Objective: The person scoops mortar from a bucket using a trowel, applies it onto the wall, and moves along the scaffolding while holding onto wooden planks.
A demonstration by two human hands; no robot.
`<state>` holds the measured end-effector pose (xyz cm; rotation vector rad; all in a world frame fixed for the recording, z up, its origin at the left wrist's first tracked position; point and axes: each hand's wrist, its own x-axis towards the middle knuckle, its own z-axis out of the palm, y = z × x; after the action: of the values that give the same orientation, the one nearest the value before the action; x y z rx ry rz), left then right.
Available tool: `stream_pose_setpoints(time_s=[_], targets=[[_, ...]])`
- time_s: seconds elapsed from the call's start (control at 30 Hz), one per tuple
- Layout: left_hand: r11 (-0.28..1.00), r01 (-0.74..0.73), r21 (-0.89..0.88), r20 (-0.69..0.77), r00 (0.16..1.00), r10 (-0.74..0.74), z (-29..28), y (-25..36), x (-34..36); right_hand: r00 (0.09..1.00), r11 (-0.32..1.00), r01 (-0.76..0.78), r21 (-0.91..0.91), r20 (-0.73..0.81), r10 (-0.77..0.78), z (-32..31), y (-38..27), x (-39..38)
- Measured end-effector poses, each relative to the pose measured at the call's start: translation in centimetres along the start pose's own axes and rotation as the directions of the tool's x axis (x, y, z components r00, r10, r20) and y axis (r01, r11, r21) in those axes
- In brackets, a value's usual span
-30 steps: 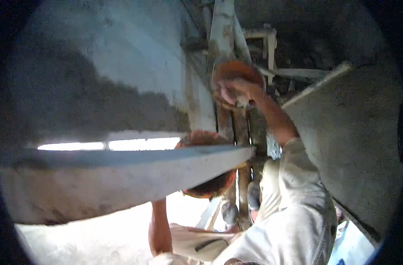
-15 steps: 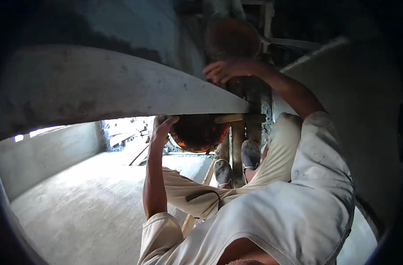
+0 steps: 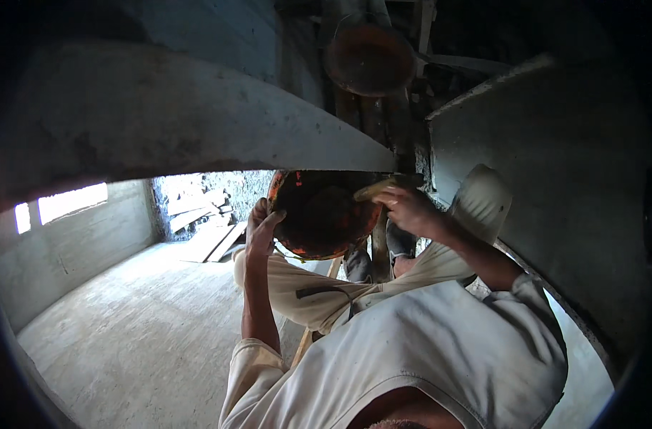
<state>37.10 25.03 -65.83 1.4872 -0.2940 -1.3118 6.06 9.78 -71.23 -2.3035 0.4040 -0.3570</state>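
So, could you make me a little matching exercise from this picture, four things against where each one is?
Things
1. Left fingers
2. Right fingers
3. Far pan
4. Loose boards

Places
A. On the pale floor, toward the picture's left
B. Around a tan, elongated object
C. At the left rim of the dark round basin
D. Near the top of the picture, apart from both hands

Right pairs: 1-C, 2-B, 3-D, 4-A
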Motion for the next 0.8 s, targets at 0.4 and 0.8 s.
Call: stream_pose_setpoints(time_s=[0.4, 0.8], targets=[[0.999, -0.044, -0.026, 0.012, 0.999, 0.044, 1.3, -1.1, -2.9, 0.893, 0.974, -0.223, -0.043, 0.391, 0.222, 7.8, 1.9, 1.9], [0.989, 0.114, 0.092, 0.178, 0.976, -0.129, 0.2, -3.2, -2.9, 0.877, 0.729, -0.056, -0.682, 0.316, 0.362, 8.3, -1.7, 3.0]])
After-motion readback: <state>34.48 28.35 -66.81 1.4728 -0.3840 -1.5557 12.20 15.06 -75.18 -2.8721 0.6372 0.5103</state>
